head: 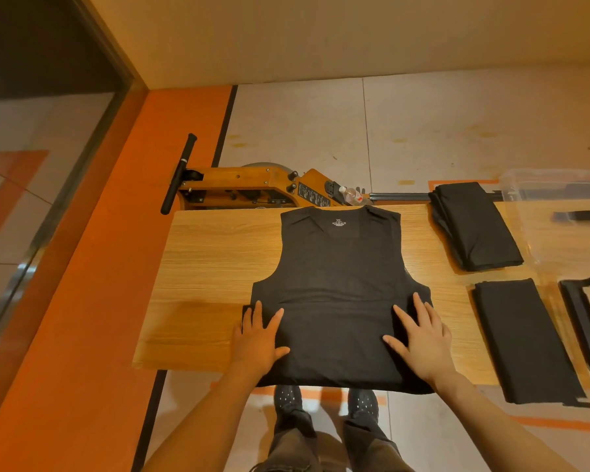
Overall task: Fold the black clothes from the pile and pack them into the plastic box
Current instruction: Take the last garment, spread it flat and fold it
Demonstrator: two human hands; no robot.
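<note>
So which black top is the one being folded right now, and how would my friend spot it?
Find the wooden table. In its middle lies the black tank top, spread flat, with the left hand and right hand pressing its lower part. Unlike the two folded black pieces to its right, it shows armholes and an XL neck label.

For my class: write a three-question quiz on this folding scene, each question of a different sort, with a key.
1. True or false: the black vest lies spread flat on the wooden table.
2. Where do the left hand and right hand rest? A) on the vest's lower part B) on its shoulder straps C) inside the plastic box
3. Fill in: the size print at the neck reads ___.

Key: 1 true; 2 A; 3 XL.
</note>
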